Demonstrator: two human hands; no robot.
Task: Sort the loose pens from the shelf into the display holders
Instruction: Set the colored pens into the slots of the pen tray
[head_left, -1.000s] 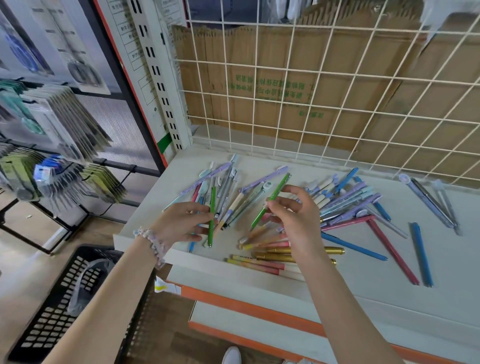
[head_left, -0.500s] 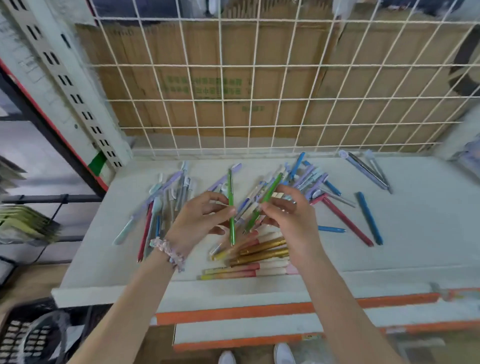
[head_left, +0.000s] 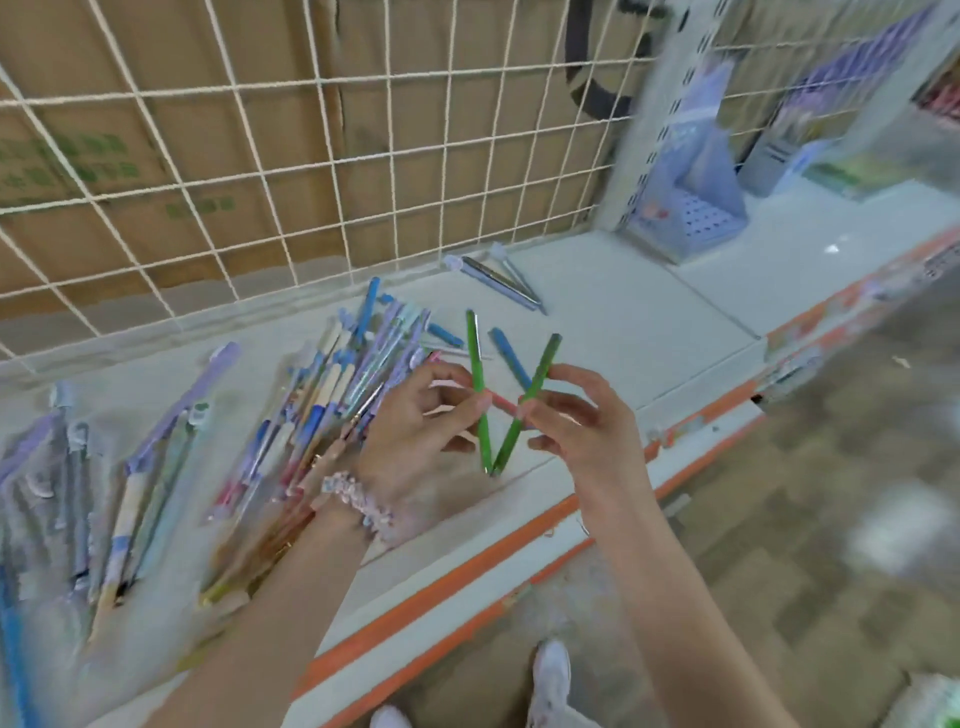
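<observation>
Two green pens are up off the shelf, one in each hand, and their lower tips meet so they form a V. The left green pen (head_left: 478, 387) stands close to upright, pinched between thumb and fingers of the left hand (head_left: 415, 431). The right green pen (head_left: 527, 402) leans out to the right, pinched the same way by the right hand (head_left: 582, 423). Both hands are held out over the front edge of the white shelf (head_left: 623, 322), pretty much side by side.

The left wrist has a pale beaded bracelet (head_left: 358, 501) on it.

Behind and left of the hands, the pile of loose pens (head_left: 332, 374) is spread across the shelf, mostly blue, lilac and pastel, with some pinkish ones nearer the front. It's blurry, so no counting. A blue pen (head_left: 509, 356) lies on the shelf just behind the two green ones, and a couple of grey-blue pens (head_left: 498, 280) sit apart near the wire grid (head_left: 311, 166) at the back, with cardboard behind it.

Further right, on the next shelf section, there's a bluish display holder (head_left: 685, 208) with a perforated front, well apart from the hands. The shelf edge has an orange strip (head_left: 441, 587), and a white shoe (head_left: 550, 675) shows on the floor below.
</observation>
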